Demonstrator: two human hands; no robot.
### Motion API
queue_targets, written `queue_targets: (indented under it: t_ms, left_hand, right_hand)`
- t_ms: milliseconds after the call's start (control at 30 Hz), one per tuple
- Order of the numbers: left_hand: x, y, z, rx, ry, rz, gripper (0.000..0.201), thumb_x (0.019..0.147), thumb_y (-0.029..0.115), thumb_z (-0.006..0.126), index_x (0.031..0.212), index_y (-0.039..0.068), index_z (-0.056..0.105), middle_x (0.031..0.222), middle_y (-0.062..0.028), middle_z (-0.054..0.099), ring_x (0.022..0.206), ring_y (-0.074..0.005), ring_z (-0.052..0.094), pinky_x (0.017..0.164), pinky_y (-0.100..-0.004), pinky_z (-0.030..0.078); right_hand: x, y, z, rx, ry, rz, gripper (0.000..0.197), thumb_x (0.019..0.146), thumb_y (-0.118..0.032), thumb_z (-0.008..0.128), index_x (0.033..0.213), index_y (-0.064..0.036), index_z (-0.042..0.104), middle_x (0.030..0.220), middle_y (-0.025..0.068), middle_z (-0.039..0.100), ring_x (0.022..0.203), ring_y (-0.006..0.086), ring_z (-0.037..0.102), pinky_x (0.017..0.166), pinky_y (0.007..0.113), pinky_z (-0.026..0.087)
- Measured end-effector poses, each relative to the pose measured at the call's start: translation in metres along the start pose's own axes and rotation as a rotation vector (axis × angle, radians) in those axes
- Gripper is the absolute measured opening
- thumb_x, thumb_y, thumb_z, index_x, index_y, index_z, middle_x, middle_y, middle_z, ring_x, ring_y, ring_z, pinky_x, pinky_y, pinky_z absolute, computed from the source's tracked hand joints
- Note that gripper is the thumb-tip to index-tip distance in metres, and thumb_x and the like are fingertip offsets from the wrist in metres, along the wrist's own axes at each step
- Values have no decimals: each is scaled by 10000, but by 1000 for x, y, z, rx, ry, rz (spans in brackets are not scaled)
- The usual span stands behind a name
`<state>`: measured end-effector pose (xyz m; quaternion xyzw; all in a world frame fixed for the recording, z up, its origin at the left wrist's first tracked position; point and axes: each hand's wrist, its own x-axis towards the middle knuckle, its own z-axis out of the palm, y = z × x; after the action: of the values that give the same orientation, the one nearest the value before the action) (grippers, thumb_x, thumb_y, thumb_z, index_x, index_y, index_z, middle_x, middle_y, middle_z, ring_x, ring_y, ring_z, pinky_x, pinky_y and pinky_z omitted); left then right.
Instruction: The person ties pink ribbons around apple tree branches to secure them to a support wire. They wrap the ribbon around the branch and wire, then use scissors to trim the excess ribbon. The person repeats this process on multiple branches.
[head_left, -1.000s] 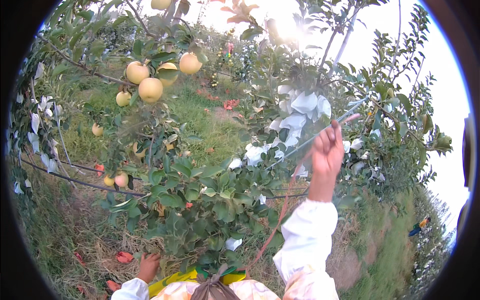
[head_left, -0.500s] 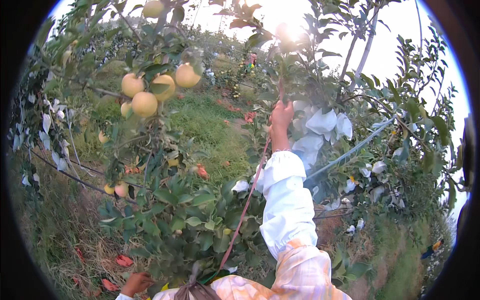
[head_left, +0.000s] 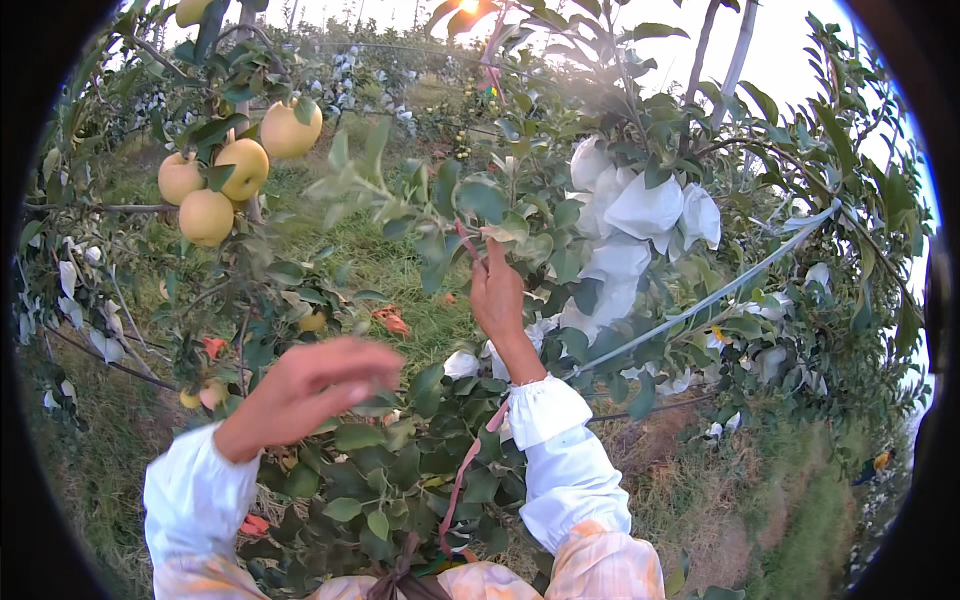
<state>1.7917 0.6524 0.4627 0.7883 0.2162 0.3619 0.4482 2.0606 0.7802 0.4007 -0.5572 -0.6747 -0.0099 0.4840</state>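
My right hand (head_left: pixel 497 297) is raised in the middle, its index finger pointing up and the other fingers closed on a pink ribbon (head_left: pixel 466 240). Above the fingers the ribbon meets a leafy branch (head_left: pixel 440 205); whether it is wound round the stem I cannot tell. A long tail of the same strip hangs past the wrist toward my waist. My left hand (head_left: pixel 318 388), blurred by motion, reaches in at the lower left with fingers stretched to the right and nothing in them. Beneath it is dense green foliage (head_left: pixel 350 470).
Several pale yellow apples (head_left: pixel 207 217) hang at the upper left. White bags (head_left: pixel 640 212) cluster right of my right hand. A pale blue strap (head_left: pixel 705 302) slants across the right side to a branch. Dark hose (head_left: pixel 110 362) runs low at left. Red scraps (head_left: pixel 392 320) lie in the grass.
My right hand has come down and left with the pink ribbon, and the leafy branch now bends low beside it. My left hand has risen from the bottom edge into view.
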Motion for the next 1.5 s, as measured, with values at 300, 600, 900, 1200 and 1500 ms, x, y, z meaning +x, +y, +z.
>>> queue_targets:
  t_ms: [300,600,900,1200,1500]
  left_hand:
    - [114,-68,-1,765,227,167,394,795,-18,552,1187,-18,518,1324,-151,447,999,-335,588,832,-402,484]
    - [140,-78,-28,989,338,282,435,765,-2,576,1194,21,506,1372,-118,403,1099,-354,512,903,-437,425]
    - [158,-93,-34,925,316,146,461,755,-2,596,1202,33,490,1379,-105,383,1136,-332,498,911,-427,433]
    - [150,-106,-31,858,327,204,455,741,-2,589,1188,34,506,1371,-114,398,1120,-333,510,885,-432,454]
    - [143,-130,-33,725,228,138,434,745,-6,583,1177,1,535,1351,-147,427,1151,-343,491,945,-410,426]
  right_hand:
    - [-16,-3,-5,-83,-145,54,395,857,-88,496,1250,-56,461,765,252,602,723,437,579,615,508,427]
    - [-74,5,-18,449,-341,315,317,877,-69,498,1185,-2,528,696,15,542,605,94,463,561,245,378]
    - [-132,-5,-41,613,-476,388,214,934,-151,491,1069,-39,613,668,-50,498,468,14,358,419,182,261]
    - [-138,-22,-49,606,-433,427,211,933,-160,499,1058,-40,619,662,-48,497,452,10,359,404,179,251]
    - [-141,-30,-48,627,-418,493,196,918,-123,513,1036,-26,636,686,-38,519,570,33,417,509,189,315]
